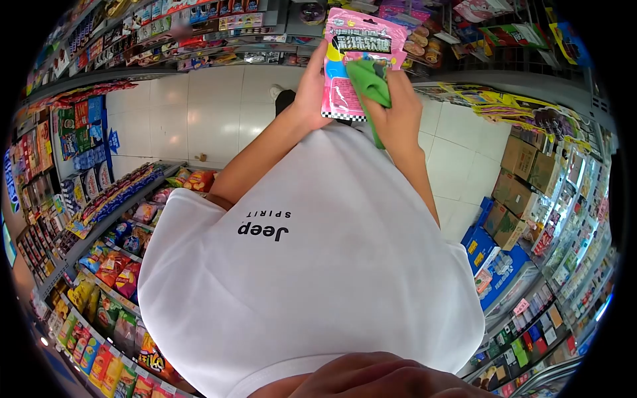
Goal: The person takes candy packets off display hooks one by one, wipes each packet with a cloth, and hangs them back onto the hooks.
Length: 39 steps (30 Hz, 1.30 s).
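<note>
My left hand [310,87] is closed on the left edge of a pink candy bag [342,93], which is upright with its printed face toward me. Yellow and blue patches and a black-and-white checked lower edge show on the bag. In my right hand [401,109] is a bunched green cloth [369,81], pressed against the right part of the bag's face. One end of the cloth hangs down below the hand. The fingertips of my left hand are hidden behind the bag.
Shelves of packaged sweets [225,23] stand ahead. Snack bags [116,268] fill racks on the left. Cardboard boxes [514,192] and a blue carton [507,275] are stacked at right. Pale floor tiles [209,99] run between the shelves.
</note>
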Motion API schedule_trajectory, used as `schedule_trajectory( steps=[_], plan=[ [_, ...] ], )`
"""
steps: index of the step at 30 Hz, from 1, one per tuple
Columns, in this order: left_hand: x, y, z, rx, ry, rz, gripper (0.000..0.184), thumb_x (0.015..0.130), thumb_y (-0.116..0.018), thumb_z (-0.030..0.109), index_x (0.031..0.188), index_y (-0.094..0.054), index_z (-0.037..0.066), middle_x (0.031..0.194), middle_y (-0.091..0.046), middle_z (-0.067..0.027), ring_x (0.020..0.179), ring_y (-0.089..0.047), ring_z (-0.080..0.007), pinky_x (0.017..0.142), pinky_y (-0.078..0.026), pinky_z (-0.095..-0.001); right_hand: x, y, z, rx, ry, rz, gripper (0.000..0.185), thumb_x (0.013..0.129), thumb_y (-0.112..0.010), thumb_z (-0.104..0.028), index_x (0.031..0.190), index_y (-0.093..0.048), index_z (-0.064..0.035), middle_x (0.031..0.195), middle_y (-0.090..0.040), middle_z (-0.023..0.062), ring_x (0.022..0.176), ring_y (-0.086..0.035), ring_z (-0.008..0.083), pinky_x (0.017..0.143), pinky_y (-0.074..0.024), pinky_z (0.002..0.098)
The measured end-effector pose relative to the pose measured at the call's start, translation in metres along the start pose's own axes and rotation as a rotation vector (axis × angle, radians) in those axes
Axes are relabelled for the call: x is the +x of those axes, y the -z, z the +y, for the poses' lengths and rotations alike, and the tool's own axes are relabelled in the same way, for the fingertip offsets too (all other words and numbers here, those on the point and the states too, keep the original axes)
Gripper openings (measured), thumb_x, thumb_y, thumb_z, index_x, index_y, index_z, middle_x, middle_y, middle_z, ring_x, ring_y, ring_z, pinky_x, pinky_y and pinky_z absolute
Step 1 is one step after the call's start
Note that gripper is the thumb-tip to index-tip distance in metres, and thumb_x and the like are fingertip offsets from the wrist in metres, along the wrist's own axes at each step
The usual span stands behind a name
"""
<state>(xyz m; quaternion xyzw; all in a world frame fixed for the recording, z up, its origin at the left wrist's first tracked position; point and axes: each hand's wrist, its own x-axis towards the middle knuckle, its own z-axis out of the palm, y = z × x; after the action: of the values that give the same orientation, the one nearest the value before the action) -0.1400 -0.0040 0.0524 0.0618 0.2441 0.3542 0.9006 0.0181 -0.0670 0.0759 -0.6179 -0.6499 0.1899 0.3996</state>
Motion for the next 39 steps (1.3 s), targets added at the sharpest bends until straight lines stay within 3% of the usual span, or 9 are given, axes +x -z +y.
schedule_trajectory(
  steps=[5, 12, 17, 21, 24, 25, 28, 33, 39],
  plan=[
    [0.002, 0.002, -0.010, 0.063, 0.124, -0.008, 0.067, 0.104, -0.037, 0.063, 0.148, -0.047, 0.012, 0.142, -0.059, -0.0112, 0.125, -0.061, -0.0280, 0.108, -0.049, -0.0470, 0.022, 0.012, 0.035, -0.132, -0.028, 0.169, 0.040, 0.075, -0.078, -0.011, 0.112, -0.064, -0.0021, 0.101, -0.064, 0.0151, 0.090, -0.064, 0.0382, 0.075, -0.0523, 0.0434],
    [0.004, 0.005, -0.015, 0.045, 0.193, -0.006, 0.069, 0.102, -0.040, 0.065, 0.145, -0.050, 0.012, 0.137, -0.062, -0.0112, 0.122, -0.064, -0.0266, 0.108, -0.049, -0.0453, 0.022, 0.014, 0.002, -0.102, 0.232, -0.037, 0.040, 0.072, -0.080, -0.010, 0.109, -0.067, -0.0050, 0.096, -0.063, 0.0135, 0.089, -0.065, 0.0357, 0.076, -0.0529, 0.0407],
    [0.003, 0.008, -0.015, -0.080, 0.240, -0.129, 0.060, 0.106, -0.038, 0.058, 0.144, -0.051, 0.013, 0.135, -0.063, -0.0109, 0.120, -0.064, -0.0274, 0.106, -0.051, -0.0463, 0.043, 0.013, 0.027, -0.129, 0.034, 0.169, 0.043, 0.071, -0.081, -0.011, 0.112, -0.069, -0.0064, 0.100, -0.065, 0.0123, 0.090, -0.065, 0.0351, 0.077, -0.0538, 0.0411],
    [-0.001, 0.006, -0.013, -0.055, 0.232, -0.034, 0.067, 0.103, -0.039, 0.064, 0.143, -0.053, 0.012, 0.132, -0.065, -0.0100, 0.116, -0.066, -0.0259, 0.105, -0.051, -0.0463, 0.037, 0.010, 0.009, -0.089, 0.186, -0.088, 0.039, 0.076, -0.081, -0.016, 0.112, -0.069, -0.0059, 0.100, -0.066, 0.0106, 0.090, -0.066, 0.0349, 0.074, -0.0538, 0.0412],
    [-0.001, 0.011, -0.011, -0.219, 0.220, -0.281, 0.066, 0.104, -0.039, 0.064, 0.143, -0.053, 0.012, 0.132, -0.065, -0.0101, 0.117, -0.066, -0.0258, 0.105, -0.051, -0.0469, 0.049, 0.012, 0.008, -0.130, 0.078, -0.030, 0.041, 0.073, -0.082, -0.017, 0.110, -0.068, -0.0054, 0.099, -0.066, 0.0100, 0.088, -0.066, 0.0344, 0.073, -0.0534, 0.0419],
    [-0.007, -0.005, -0.007, -0.075, 0.210, -0.031, 0.064, 0.104, -0.039, 0.062, 0.142, -0.054, 0.013, 0.132, -0.065, -0.0099, 0.117, -0.066, -0.0258, 0.106, -0.051, -0.0464, 0.050, 0.011, 0.008, -0.131, 0.054, -0.022, 0.042, 0.072, -0.083, -0.018, 0.108, -0.068, -0.0050, 0.099, -0.067, 0.0097, 0.086, -0.066, 0.0341, 0.071, -0.0529, 0.0425],
    [0.000, 0.009, -0.005, -0.122, 0.192, 0.007, 0.062, 0.105, -0.039, 0.061, 0.141, -0.055, 0.014, 0.133, -0.065, -0.0099, 0.118, -0.065, -0.0260, 0.106, -0.050, -0.0456, 0.037, 0.012, -0.010, -0.131, 0.135, -0.211, 0.041, 0.074, -0.082, -0.020, 0.109, -0.068, -0.0049, 0.099, -0.066, 0.0092, 0.087, -0.066, 0.0334, 0.070, -0.0528, 0.0427],
    [0.005, 0.018, 0.005, -0.223, 0.142, -0.173, 0.062, 0.105, -0.042, 0.058, 0.141, -0.056, 0.010, 0.136, -0.064, -0.0117, 0.119, -0.064, -0.0270, 0.105, -0.050, -0.0427, 0.014, 0.013, -0.034, -0.189, 0.283, -0.406, 0.036, 0.074, -0.082, -0.026, 0.105, -0.070, -0.0115, 0.095, -0.066, 0.0036, 0.088, -0.068, 0.0245, 0.068, -0.0544, 0.0405],
    [0.003, 0.020, 0.000, -0.197, 0.118, -0.125, 0.062, 0.105, -0.043, 0.057, 0.141, -0.055, 0.008, 0.138, -0.063, -0.0131, 0.120, -0.063, -0.0273, 0.105, -0.050, -0.0423, 0.006, 0.013, -0.029, -0.116, 0.305, -0.520, 0.034, 0.075, -0.082, -0.025, 0.105, -0.071, -0.0118, 0.095, -0.066, 0.0030, 0.088, -0.067, 0.0255, 0.068, -0.0543, 0.0400]
  ],
)
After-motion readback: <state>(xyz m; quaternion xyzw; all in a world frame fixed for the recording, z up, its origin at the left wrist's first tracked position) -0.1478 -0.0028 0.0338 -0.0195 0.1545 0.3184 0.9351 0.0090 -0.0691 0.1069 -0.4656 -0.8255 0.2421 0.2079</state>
